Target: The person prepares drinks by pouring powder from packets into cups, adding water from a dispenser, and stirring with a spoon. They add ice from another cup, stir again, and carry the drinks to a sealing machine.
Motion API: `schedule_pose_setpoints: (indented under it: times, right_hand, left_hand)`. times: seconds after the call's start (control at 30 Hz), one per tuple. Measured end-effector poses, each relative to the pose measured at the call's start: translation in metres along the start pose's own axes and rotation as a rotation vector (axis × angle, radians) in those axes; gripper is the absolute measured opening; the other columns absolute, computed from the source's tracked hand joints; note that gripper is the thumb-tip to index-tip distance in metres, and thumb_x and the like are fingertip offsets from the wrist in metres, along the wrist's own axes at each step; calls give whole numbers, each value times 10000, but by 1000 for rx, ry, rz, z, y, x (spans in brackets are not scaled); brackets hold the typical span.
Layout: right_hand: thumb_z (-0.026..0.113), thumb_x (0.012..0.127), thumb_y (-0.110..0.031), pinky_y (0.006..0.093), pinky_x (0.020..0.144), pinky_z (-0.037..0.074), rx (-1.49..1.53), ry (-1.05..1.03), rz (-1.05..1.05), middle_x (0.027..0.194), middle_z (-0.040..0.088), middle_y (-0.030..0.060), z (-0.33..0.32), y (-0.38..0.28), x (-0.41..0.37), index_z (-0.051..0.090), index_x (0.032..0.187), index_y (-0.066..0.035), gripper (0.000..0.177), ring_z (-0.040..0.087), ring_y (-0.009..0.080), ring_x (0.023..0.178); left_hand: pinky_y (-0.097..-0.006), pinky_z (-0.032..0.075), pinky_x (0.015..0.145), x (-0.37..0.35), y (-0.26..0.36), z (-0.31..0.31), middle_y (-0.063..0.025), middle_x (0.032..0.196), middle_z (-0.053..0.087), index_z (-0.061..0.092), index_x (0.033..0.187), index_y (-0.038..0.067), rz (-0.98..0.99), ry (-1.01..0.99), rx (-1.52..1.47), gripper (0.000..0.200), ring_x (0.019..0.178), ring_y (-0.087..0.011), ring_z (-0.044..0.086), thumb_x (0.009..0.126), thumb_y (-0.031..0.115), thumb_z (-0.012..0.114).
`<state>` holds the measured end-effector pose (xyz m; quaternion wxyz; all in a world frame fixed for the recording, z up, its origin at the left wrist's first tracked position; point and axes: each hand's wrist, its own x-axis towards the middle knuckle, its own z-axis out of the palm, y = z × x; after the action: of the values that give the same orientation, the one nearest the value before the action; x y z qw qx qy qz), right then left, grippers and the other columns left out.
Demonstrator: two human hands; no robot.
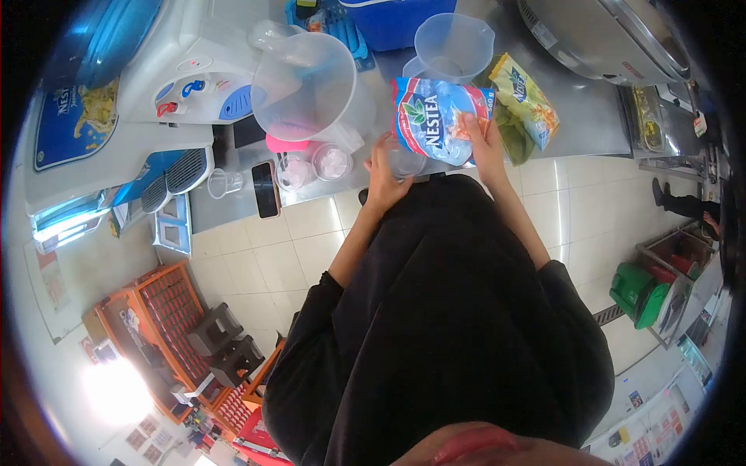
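My right hand [483, 147] grips the right side of a blue and red Nestea bag [435, 120], its fingers pressed on the front. The bag is tilted over a clear plastic cup [407, 161] at the counter's front edge. Around that cup's left side curl the fingers of my left hand [384, 180]. Whether powder is flowing from the bag cannot be made out. Left of my left hand stand two clear cups with pale pink contents, a nearer one [332, 162] and a farther one [295, 172]. A yellow Nestea packet [526, 101] lies right of the bag, on a greenish bag [514, 138].
A large clear pitcher [305, 87] and a clear jug [454, 48] stand behind. A phone [266, 189] and a small measuring cup [224, 183] lie leftward, near a white dispenser [203, 66]. A big steel pot [606, 39] occupies the right. Another person [688, 206] is far right.
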<state>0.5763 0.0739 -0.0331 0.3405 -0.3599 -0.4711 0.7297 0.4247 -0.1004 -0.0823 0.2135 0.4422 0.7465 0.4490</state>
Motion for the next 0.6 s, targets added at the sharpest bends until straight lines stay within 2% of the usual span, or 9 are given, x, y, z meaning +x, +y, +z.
schedule_pose_setpoints:
  times: [0.03, 0.1, 0.13, 0.2, 0.23, 0.3, 0.37, 0.4, 0.6]
  right_hand:
    - [615, 999, -280, 274, 859, 514, -78, -22, -67, 1128, 649, 77, 5, -6, -3, 518, 1284, -7, 406, 627, 109, 982]
    - [603, 1005, -253, 264, 842, 518, -156, -43, -139, 1112, 656, 78, 11, -20, -3, 512, 1290, 1, 392, 634, 106, 959]
    - [628, 987, -260, 274, 866, 510, -215, -76, -155, 1156, 647, 92, 11, -26, -3, 490, 1322, 12, 453, 625, 114, 996]
    - [654, 969, -266, 285, 891, 503, -277, -99, -172, 1200, 637, 105, 14, -41, -6, 468, 1354, 22, 516, 616, 123, 1033]
    - [664, 958, -269, 288, 865, 509, -301, -93, -226, 1150, 655, 122, 20, -51, -8, 469, 1349, 28, 528, 639, 138, 993]
    - [674, 946, -271, 291, 840, 516, -329, -75, -288, 1101, 673, 139, 26, -73, -12, 471, 1345, 33, 541, 661, 152, 953]
    - [682, 932, -289, 315, 772, 527, -690, -65, -372, 969, 693, 171, 30, -98, -18, 490, 1291, 32, 518, 697, 212, 853]
    - [679, 929, -322, 356, 707, 526, -703, -78, -321, 874, 680, 203, 33, -108, -21, 504, 1211, 16, 474, 701, 294, 776]
    - [669, 937, -359, 398, 669, 509, -907, -90, -548, 876, 659, 214, 48, -137, -35, 501, 1130, 3, 444, 672, 400, 799]
  left_hand:
    - [-583, 257, 1104, -1, 4, -2, -233, 1461, 342, 544, 1233, 100, -2, 1, -3, 686, 1357, -435, 361, 623, 136, 857]
    - [-571, 239, 1091, 1, 11, -5, -218, 1445, 376, 344, 1421, 51, 125, 105, 59, 944, 1341, -387, 393, 642, 166, 864]
    - [-571, 239, 1091, 2, 14, -7, -218, 1445, 376, 344, 1421, 51, 127, 103, 57, 944, 1341, -387, 393, 642, 166, 864]
    - [-524, 267, 1112, 7, 20, -9, -190, 1435, 387, 292, 1467, 40, 12, -18, -178, 990, 1348, -339, 398, 669, 165, 864]
    - [-524, 267, 1112, 8, 24, -9, -190, 1435, 387, 292, 1467, 40, 17, -27, -181, 990, 1348, -339, 398, 669, 165, 864]
    - [-449, 296, 1132, 13, 32, -7, -171, 1440, 369, 285, 1468, 19, 60, -46, -497, 1014, 1359, -305, 386, 658, 156, 878]
    - [-420, 300, 1138, 16, 30, -7, -165, 1443, 358, 270, 1473, 14, 111, -46, -475, 1033, 1367, -293, 374, 654, 152, 884]
    - [-392, 303, 1144, 19, 30, -8, -159, 1445, 347, 254, 1477, 9, 156, -35, -450, 1051, 1374, -280, 361, 650, 149, 889]
    - [-409, 285, 1157, 27, 33, -7, -165, 1433, 333, 222, 1472, -19, 177, 7, -529, 1076, 1365, -294, 360, 637, 97, 889]
